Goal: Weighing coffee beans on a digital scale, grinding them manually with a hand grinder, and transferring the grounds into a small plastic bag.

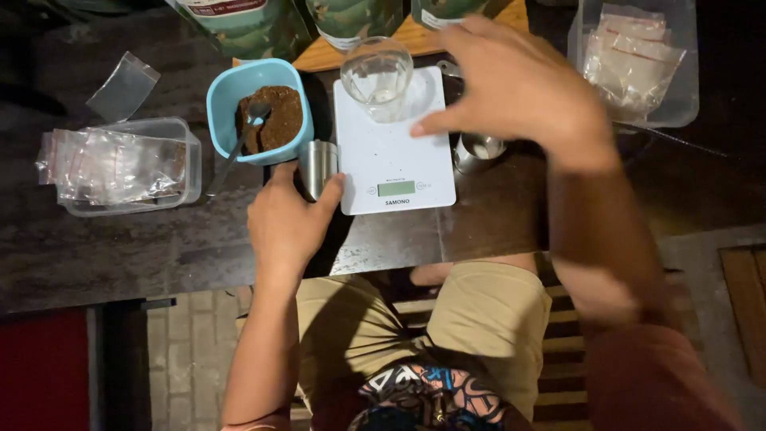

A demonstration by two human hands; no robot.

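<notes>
– What do you see on the dark table (96,255) from where you stand?

– In the middle there is a white kitchen scale (392,148). I tell every place from this scale. On its far part stands a clear glass (377,77), upright; it looks empty, but I cannot be sure.

– And the hands?

– The left hand (287,223) is just beside the near left corner of the scale. Its fingers are closed around a small steel cup (317,168), which stands upright and almost touches the left edge of the scale. The right hand (515,84) hangs over the far right part of the scale, a little blurred. The fingers are spread wide and hold nothing; the thumb tip is above the white plate, near the glass but apart from it.

– Is there something under that hand?

– Yes, just beside the right edge of the scale I see one more shiny metal piece (479,148), half hidden by the palm. I cannot tell what it is.

– What is to the left of the scale?

– A light blue bowl (257,108) with brown powder, and a spoon (239,144) that leans in it with the handle over the rim. Further left is a clear plastic box (128,165) with small plastic bags. Well to the right of the scale stands another clear box (634,60), also with little bags inside. Behind the scale, green pouches (239,28) stand in a row.
</notes>
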